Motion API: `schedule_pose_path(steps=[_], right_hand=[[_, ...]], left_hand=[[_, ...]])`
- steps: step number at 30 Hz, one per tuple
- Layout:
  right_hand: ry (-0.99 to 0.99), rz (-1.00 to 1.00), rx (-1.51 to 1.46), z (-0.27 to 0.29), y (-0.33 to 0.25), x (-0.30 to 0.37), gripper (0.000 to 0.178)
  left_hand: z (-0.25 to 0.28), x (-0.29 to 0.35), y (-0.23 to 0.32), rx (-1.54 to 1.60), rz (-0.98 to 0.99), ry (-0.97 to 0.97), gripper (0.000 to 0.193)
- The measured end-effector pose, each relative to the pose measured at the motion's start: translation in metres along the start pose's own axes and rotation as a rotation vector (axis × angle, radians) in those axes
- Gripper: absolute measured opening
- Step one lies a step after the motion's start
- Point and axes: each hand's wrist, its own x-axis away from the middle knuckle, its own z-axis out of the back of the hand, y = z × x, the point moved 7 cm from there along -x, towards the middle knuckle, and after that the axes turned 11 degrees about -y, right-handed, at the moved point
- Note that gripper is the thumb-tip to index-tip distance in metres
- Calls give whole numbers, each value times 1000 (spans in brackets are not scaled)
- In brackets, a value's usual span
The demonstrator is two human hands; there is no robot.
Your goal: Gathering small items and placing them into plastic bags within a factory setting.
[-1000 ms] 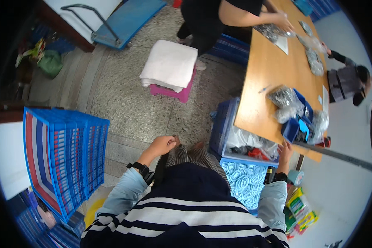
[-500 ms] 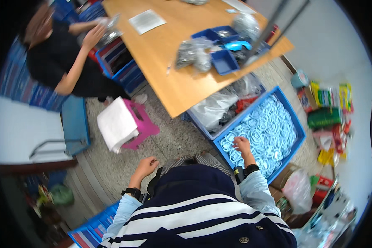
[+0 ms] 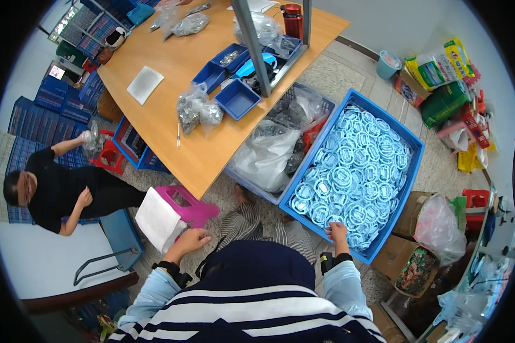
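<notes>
My right hand [image 3: 337, 232] is over the near edge of a blue crate [image 3: 416, 150] heaped with light blue round plastic pieces [image 3: 355, 171]. Its fingers are curled together beside the nearest pieces; whether one is between them is hard to make out. My left hand [image 3: 191, 240] hangs with loosely bent fingers and nothing visible in it. Closest to it is a pink stool [image 3: 195, 212] with a white cloth [image 3: 159, 220] draped over it. Both wrists wear dark bands.
The wooden table [image 3: 149, 128] ahead bears blue trays [image 3: 238, 99], bagged parts [image 3: 197, 111] and a red bottle [image 3: 292, 22]. A grey crate [image 3: 256, 187] of plastic bags adjoins the blue one. A co-worker [image 3: 57, 183] is at the left; cardboard boxes [image 3: 392, 251] stand at the right.
The view has turned and shifted, with the table now further left. My right hand has gone from above the pieces to the crate's near edge. The co-worker's arms have moved apart.
</notes>
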Motion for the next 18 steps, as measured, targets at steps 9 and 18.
schedule_pose_path(steps=[9, 18], right_hand=[[24, 2, 72, -14, -20, -43, 20], [-8, 680, 812, -145, -248, -292, 28]], left_hand=[[92, -130, 57, -310, -165, 293, 52], [116, -228, 43, -608, -149, 486, 69]])
